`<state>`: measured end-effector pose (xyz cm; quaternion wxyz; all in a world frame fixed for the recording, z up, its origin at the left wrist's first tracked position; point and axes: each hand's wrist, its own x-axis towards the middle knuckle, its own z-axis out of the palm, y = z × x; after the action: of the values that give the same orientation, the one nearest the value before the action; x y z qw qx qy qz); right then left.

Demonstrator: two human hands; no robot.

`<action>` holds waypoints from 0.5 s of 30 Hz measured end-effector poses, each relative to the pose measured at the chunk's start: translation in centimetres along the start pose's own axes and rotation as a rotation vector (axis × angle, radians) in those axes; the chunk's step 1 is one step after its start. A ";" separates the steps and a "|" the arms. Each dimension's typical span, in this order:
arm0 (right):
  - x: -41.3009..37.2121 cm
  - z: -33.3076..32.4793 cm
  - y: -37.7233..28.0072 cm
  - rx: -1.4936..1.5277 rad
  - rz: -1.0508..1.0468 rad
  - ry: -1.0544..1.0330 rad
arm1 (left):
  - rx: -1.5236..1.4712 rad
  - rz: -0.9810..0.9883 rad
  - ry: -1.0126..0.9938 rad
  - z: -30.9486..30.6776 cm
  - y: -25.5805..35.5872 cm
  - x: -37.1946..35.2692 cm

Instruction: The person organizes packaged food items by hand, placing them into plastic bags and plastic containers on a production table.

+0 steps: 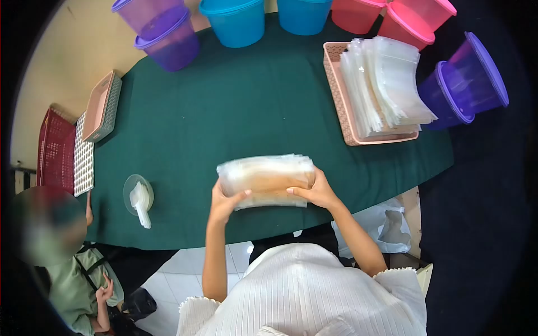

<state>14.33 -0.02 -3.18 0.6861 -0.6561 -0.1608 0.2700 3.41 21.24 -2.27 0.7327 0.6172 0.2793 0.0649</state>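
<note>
A thick stack of clear plastic bags [266, 173] is held between my two hands, over the front part of the green-covered table [224, 106]. My left hand [227, 201] grips the stack's left end, thumb on top. At the right end, my right hand [319, 191] is closed round it, its thumb also lying on top. The fingers under the stack are hidden. More clear bags [386, 84] fill a pink basket [338, 92] at the back right.
Purple [174, 45], blue [238, 22] and pink tubs [406, 25] line the back edge. More purple tubs [445, 95] stand right. At left are a small bowl with a white scoop [140, 199], baskets [103, 106] and a seated person [78, 285].
</note>
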 end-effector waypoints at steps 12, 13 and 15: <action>0.0 -7.8 -9.8 0.697 0.178 0.269 | 0.407 -0.106 -0.530 11.8 14.1 13.5; -0.1 -8.3 -10.1 0.693 0.164 0.264 | 0.414 -0.135 -0.615 13.1 14.8 14.2; -0.3 -9.1 -10.5 0.338 -0.076 0.379 | 0.426 -0.151 -0.706 15.2 15.8 16.0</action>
<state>21.00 -7.49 6.39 0.8136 -0.5644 -0.0065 0.1395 28.22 18.70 8.55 0.6420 0.7172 0.0626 -0.2637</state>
